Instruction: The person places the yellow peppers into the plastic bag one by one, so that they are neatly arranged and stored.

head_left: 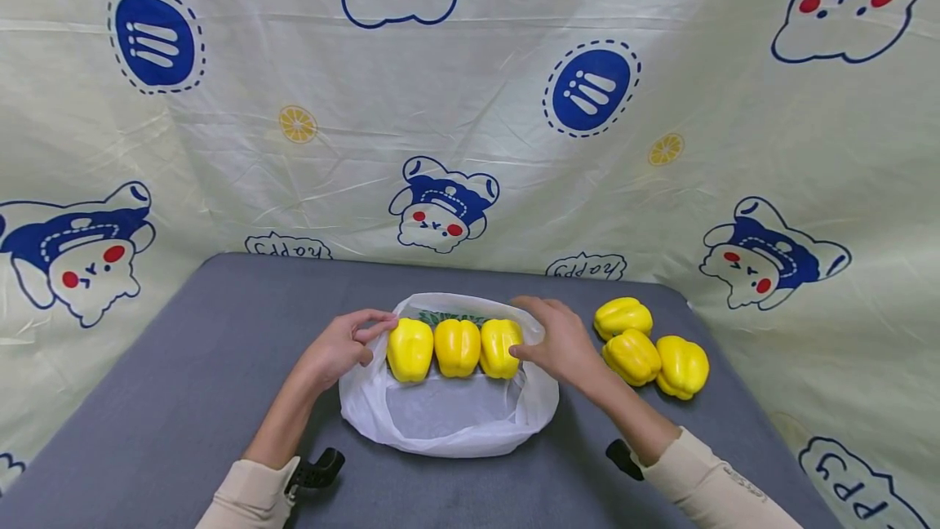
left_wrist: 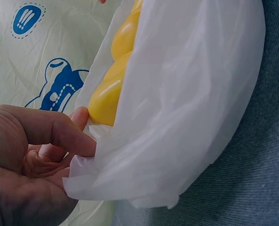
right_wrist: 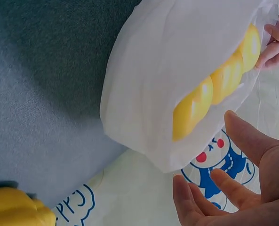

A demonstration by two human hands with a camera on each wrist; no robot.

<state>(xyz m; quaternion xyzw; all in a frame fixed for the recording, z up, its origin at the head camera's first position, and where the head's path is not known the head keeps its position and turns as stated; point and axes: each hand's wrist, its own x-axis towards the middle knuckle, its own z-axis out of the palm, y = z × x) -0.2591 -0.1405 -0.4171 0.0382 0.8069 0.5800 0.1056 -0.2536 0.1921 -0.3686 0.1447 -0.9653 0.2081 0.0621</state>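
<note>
A white plastic bag (head_left: 470,441) lies with its mouth spread wide on the grey table. Three yellow bell peppers sit side by side in it: a left one (head_left: 410,349), a middle one (head_left: 458,348) and a right one (head_left: 500,348). At the bag's left edge, my left hand (head_left: 343,351) holds the rim with curled fingers; one fingertip reaches close to the left pepper. My right hand (head_left: 560,341) is at the opposite side, thumb overlapping the right pepper in the head view. In the right wrist view its fingers (right_wrist: 233,188) are spread and hold nothing.
To the right of the bag, three more yellow bell peppers lie grouped on the table: a back one (head_left: 622,318), a front one (head_left: 631,357) and a right one (head_left: 683,366). A patterned cloth (head_left: 485,96) hangs behind the grey table (head_left: 184,398).
</note>
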